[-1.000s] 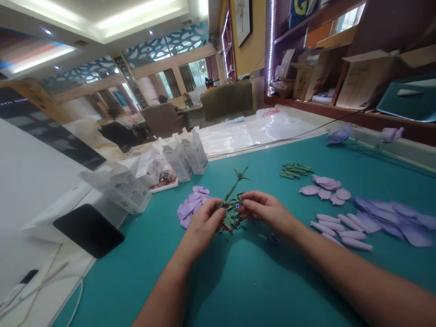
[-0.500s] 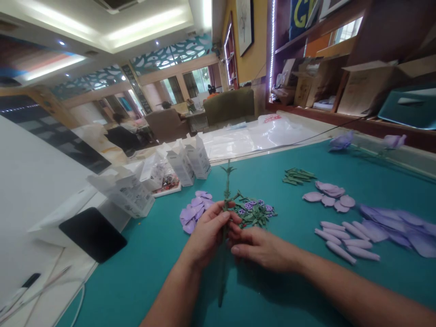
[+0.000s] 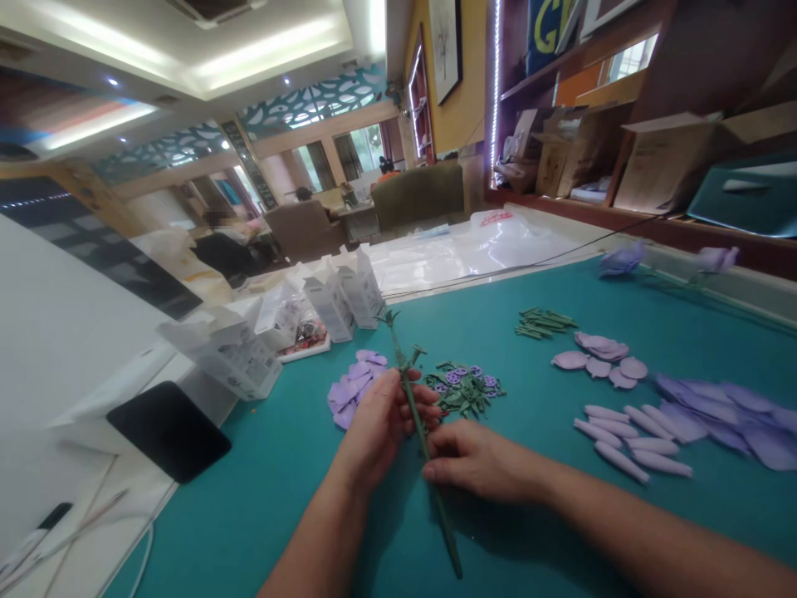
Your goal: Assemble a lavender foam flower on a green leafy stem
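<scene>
While both hands pinch it, left hand (image 3: 379, 419) above right hand (image 3: 476, 459), green stem (image 3: 416, 407) slants over teal table (image 3: 529, 531), beside leaf pile (image 3: 464, 389).

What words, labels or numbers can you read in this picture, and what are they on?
"G": big yellow letter on the blue sign, upper shelf; the rest is cut off.
Red print on the plastic bag: too blurred.
Print on the white cartons: too small.
Green stem: no text.

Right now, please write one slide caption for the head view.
Left hand and right hand hold a green stem over the teal table, beside purple petals.
</scene>
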{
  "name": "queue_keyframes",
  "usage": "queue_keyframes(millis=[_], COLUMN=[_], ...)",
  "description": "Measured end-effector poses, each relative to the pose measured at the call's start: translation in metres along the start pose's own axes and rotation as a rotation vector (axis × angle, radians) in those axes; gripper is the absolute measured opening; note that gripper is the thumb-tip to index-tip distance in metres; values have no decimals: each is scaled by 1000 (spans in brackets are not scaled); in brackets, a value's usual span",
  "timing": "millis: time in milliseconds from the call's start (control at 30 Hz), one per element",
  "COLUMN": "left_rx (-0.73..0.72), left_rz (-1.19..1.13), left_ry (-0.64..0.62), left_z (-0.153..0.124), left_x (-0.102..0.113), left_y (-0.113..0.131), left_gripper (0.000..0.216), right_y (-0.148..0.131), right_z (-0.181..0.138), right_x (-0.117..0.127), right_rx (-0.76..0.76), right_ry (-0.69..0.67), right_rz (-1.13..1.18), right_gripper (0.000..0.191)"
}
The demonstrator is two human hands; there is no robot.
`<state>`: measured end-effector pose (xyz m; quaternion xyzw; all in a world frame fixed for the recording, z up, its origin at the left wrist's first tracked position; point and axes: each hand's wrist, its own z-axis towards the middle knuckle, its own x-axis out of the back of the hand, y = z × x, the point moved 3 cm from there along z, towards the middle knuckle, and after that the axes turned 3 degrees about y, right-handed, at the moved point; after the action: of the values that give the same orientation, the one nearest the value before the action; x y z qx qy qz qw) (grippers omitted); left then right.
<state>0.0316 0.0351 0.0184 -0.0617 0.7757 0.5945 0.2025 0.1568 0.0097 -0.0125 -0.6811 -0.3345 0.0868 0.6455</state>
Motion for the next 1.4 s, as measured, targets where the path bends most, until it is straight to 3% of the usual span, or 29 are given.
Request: queue_keyframes(millis=[233,633,767,900,1000,1133,1400], left_rx=[44,130,102,85,95,101,103], left_rz=[-4,-200,-222,-225,-217,-197,-154], left_ry=[-3,-96,-66,-39,-38,-42,-38], left_z=[0,-4,-3,-2,0,1,2], left_x=[0,-9,-5,0,1,0,-2], left_y=[-1,-4,4,10,8,4,0], left_gripper=[31,37,38,36,32,30,30], right_y=[1,-1,4,14,21,26,22], right_z=[-3,-3,1,4,4,6,8], right_x=[-6,-6,15,47,55,49,42], right_rx=[-45,41,39,125,188,186,152], right_ry=[-9,-38,116,462,608,614,600], right_rz=[-27,-17,25,-224,-589,-989,-1176], right_gripper=[23,26,20,21,20,14,13])
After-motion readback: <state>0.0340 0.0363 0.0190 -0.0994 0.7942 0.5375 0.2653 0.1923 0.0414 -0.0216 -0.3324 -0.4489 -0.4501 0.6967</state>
